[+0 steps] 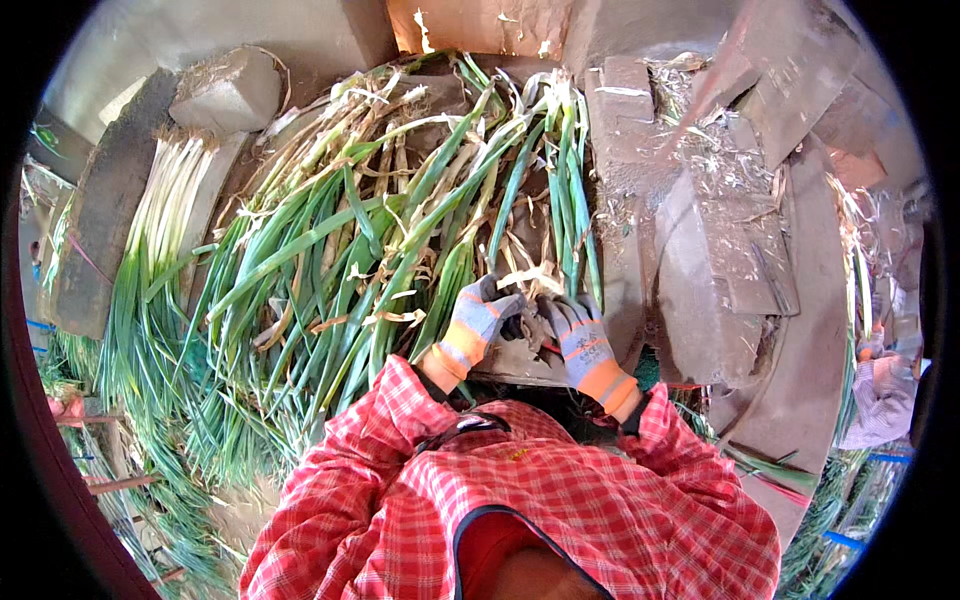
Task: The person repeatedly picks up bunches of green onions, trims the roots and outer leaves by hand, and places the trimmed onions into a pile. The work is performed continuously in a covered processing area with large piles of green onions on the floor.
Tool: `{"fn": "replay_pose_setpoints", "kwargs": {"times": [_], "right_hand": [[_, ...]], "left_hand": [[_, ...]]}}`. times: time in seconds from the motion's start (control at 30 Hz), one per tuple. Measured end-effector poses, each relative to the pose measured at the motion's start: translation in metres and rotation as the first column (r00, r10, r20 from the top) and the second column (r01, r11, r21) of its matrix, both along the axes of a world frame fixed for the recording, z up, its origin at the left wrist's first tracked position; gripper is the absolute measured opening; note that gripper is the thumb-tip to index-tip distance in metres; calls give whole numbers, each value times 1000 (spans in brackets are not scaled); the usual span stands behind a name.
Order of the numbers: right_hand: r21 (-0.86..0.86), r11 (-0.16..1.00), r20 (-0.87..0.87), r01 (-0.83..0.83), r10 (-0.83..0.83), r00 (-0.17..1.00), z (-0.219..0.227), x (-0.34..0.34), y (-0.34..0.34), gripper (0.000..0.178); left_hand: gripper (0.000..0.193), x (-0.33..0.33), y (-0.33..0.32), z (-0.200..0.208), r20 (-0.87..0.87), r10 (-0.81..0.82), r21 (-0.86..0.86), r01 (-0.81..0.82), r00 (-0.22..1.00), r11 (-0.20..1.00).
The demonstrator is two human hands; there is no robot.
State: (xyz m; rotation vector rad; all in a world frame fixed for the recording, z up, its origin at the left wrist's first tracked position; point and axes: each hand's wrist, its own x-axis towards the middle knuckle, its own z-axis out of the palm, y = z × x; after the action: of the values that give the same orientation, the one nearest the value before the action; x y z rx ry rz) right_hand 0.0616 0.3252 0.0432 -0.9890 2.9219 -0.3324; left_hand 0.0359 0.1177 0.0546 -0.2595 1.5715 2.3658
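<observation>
Both my hands wear grey and orange gloves and are close together at the near edge of the worktop. My left hand [478, 325] has its fingers curled in toward the right one, at the dry brown leaves [535, 325] between them. My right hand [590, 350] is closed, with a small dark reddish piece showing beside its fingers; what it grips is mostly hidden. Just beyond my hands lie several spring onions [572, 180] with green tops. A large loose heap of spring onions [330, 240], mixed with withered leaves, spreads to the left.
A neat row of trimmed spring onions [165, 210] lies at the far left, near a pale block [228, 92]. Worn boards [720, 260] with scraps stand on the right. Another person's sleeve [880, 400] shows at the right rim. More green tops [180, 500] lie at lower left.
</observation>
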Motion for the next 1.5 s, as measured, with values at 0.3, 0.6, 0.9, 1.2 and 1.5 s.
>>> {"fn": "replay_pose_setpoints", "kwargs": {"times": [0.3,0.6,0.9,1.2,1.5], "right_hand": [[209,968,384,139,-212,899,-4,18,9,65],[-285,848,120,446,-430,895,20,-85,0,54],[-188,828,250,528,-479,841,-22,-34,37,60],[-44,809,444,586,-510,737,-58,-32,43,67],[-157,814,509,560,-419,752,-85,-36,51,73]], "left_hand": [[50,-92,-219,2,-178,120,-180,-152,977,972],[117,-158,-199,-13,305,-70,-820,224,950,-526],[80,-153,-104,-53,376,-206,-734,155,904,-661],[48,-303,-223,-26,463,-420,-771,122,780,-624],[47,-343,-166,95,585,-609,-749,71,536,-658]]}}
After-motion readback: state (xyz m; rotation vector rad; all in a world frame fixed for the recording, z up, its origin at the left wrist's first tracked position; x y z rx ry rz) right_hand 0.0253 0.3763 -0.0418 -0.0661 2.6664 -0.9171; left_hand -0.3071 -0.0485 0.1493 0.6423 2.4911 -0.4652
